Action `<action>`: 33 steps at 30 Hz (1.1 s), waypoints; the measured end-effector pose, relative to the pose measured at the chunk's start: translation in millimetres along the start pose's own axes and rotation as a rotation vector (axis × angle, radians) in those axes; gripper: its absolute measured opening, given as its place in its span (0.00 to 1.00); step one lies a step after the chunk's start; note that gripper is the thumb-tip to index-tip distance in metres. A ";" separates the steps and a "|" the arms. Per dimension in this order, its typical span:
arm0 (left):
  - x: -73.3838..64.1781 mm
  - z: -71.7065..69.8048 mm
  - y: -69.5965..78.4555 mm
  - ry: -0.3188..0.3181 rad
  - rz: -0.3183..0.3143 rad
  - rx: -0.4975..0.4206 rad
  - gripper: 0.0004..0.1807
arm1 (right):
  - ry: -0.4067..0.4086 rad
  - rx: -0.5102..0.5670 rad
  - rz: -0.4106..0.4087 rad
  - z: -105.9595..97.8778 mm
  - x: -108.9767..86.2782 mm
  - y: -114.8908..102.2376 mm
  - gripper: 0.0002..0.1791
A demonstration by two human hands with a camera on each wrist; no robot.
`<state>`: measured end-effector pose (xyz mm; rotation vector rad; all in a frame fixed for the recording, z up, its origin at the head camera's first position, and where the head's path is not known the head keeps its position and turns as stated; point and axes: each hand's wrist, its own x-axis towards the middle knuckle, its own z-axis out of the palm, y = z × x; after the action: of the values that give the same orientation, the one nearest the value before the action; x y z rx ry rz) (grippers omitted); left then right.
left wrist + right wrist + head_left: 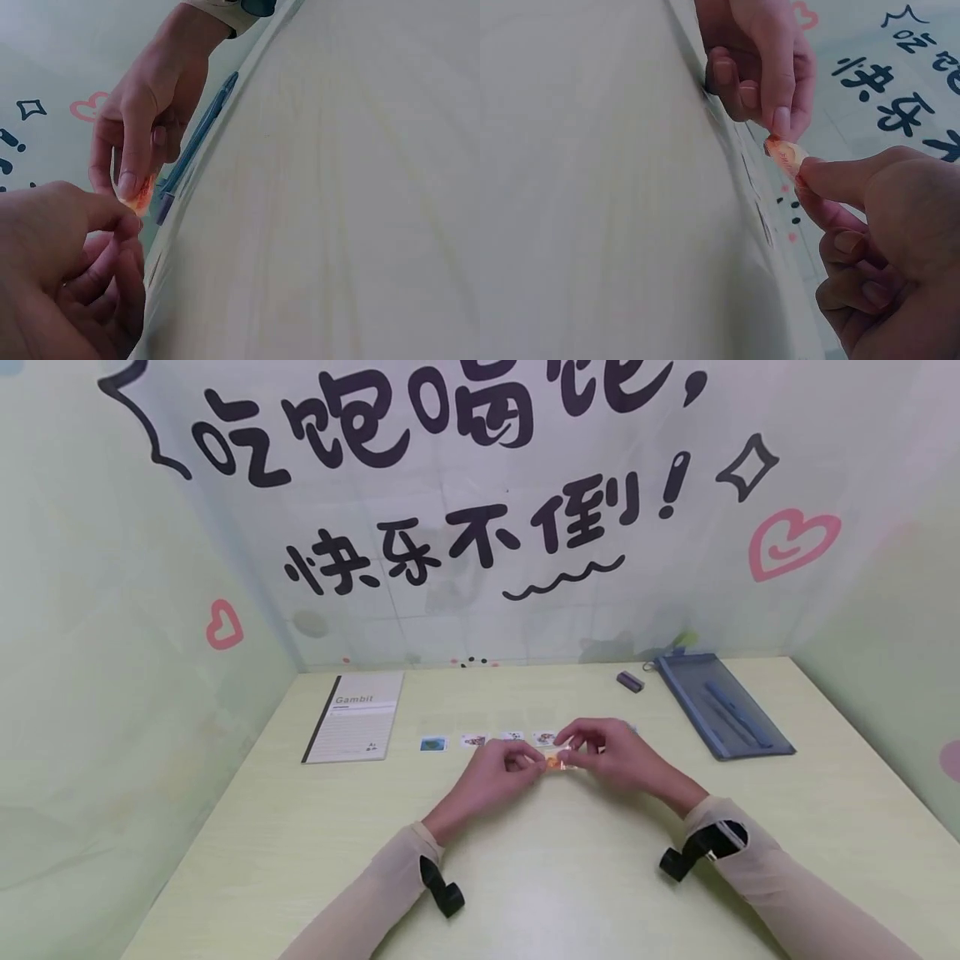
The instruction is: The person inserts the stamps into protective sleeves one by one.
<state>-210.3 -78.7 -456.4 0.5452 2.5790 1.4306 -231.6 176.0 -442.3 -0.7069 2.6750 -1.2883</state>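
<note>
Counting up from the near edge, we've got two beige sleeves (360, 893), each with one black wrist camera (448, 897) strapped at the cuff. Past those are two bare hands, both pinching one small orange piece (553, 762) that looks like a card. Left hand (504, 768) has thumb and fingertip together on one end; right hand (611, 753) nips the other end the same way, its lower fingers curled under. So the orange piece sits right between the hands, just in front of a row of cards.

That row shows four little picture cards (433, 744) I can count for sure, plus a sliver of something behind the right hand, too covered to identify. All on one pale table (540, 877).

Farther back: one notebook (360, 718) on the left, one blue zip pouch (693, 693) on the right with at least one pen (738, 714) inside, and one dark eraser-looking block (630, 682) beside the pouch. Behind it all, one wall (450, 618) with two lines of big black writing (360, 560).
</note>
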 end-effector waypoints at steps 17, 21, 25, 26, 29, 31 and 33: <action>49.3 0.6 10.8 0.089 0.040 0.547 0.13 | 0.102 -0.137 0.047 -27.6 30.4 36.3 0.09; 48.8 2.3 14.5 0.061 0.049 0.593 0.14 | 0.091 -0.170 0.039 -22.6 29.7 38.5 0.07; 46.7 3.2 17.1 0.044 0.055 0.615 0.15 | 0.094 -0.198 0.040 -19.1 28.1 37.4 0.07; 46.5 3.2 17.1 0.043 0.056 0.619 0.15 | 0.096 -0.203 0.043 -18.5 27.7 36.7 0.07; 45.9 2.7 16.4 0.039 0.062 0.610 0.15 | 0.102 -0.213 0.045 -17.5 27.3 34.8 0.08; 46.1 2.5 14.8 0.034 0.067 0.596 0.15 | 0.098 -0.220 0.044 -17.0 27.3 34.2 0.08; 46.3 2.5 13.3 0.029 0.064 0.576 0.15 | 0.090 -0.228 0.039 -16.5 27.4 33.7 0.08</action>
<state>-249.1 -52.8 -444.2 0.6779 3.0117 0.6870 -272.9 193.9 -454.1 -0.6289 2.9246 -1.0407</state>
